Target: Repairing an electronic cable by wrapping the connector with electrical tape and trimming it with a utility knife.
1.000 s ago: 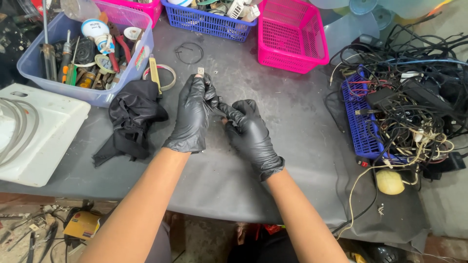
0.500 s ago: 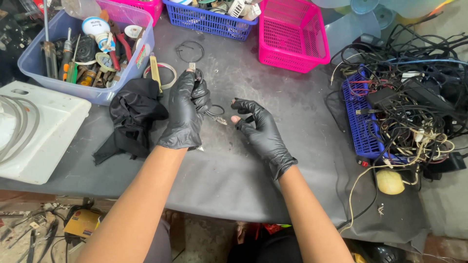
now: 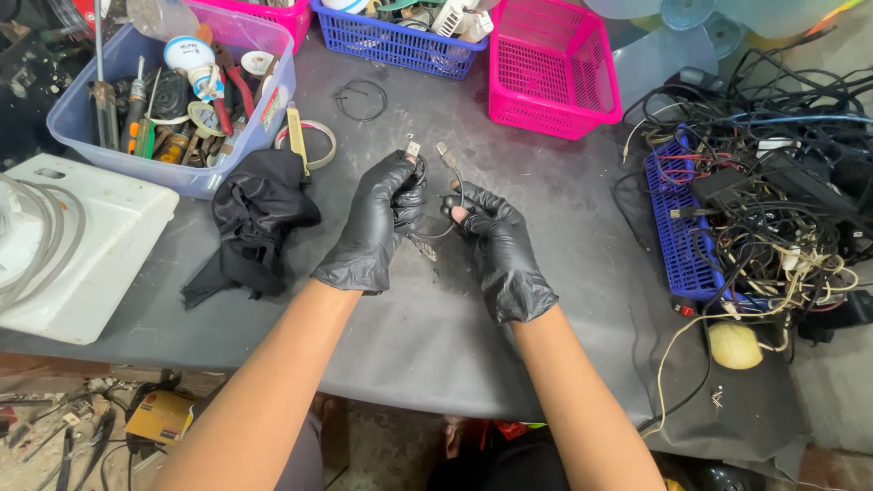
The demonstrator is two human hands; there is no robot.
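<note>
Both my hands wear black gloves and meet above the dark grey table [image 3: 564, 209]. My left hand [image 3: 375, 223] is closed around a coiled black cable [image 3: 420, 182], and a metal plug sticks up out of the fist. My right hand [image 3: 498, 247] pinches the same cable's other end, whose second plug [image 3: 443, 150] points up beside the first. A loop of the cable sags between the two hands.
A crumpled black cloth [image 3: 256, 218] lies left of my hands. Behind it stands a clear blue bin of tools [image 3: 173, 100]. A pink basket [image 3: 550, 68] and a blue basket [image 3: 400, 36] sit at the back. A tangle of wires [image 3: 773, 209] covers the right side. A white appliance [image 3: 68, 245] sits far left.
My hands parted half a second ago, then came back together. Both cable plugs now stick up between them, and the hands sit slightly farther from me.
</note>
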